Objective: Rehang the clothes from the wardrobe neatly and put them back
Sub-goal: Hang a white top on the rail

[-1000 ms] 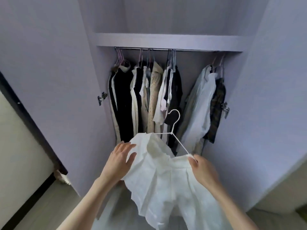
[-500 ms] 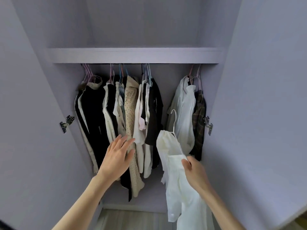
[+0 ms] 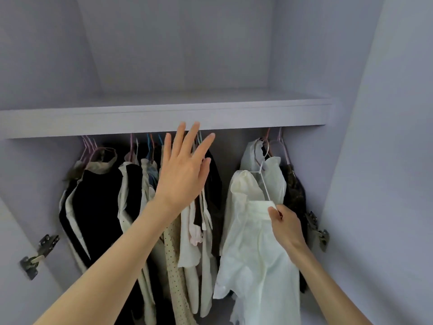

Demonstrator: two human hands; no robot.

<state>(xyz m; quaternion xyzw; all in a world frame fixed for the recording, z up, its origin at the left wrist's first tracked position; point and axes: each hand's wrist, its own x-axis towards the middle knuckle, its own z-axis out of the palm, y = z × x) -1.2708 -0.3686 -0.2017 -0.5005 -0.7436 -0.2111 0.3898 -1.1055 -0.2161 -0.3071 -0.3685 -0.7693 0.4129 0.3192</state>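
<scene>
Two hands work in front of the wardrobe: nearest, the right hand [image 3: 284, 225] pinches the lower arm of a white wire hanger [image 3: 264, 184] carrying a pale cream garment [image 3: 255, 242], while the left hand [image 3: 185, 170] is raised with fingers spread and straight, holding nothing. Beyond them lies a gap between the left cluster of hung clothes [image 3: 131, 207] and the white shirt [image 3: 274, 174] at the right — the rail is hidden behind the shelf edge [image 3: 164, 120]. Gripped so low, the hanger could tilt and its hook miss the unseen rail — or the garment could slide off.
</scene>
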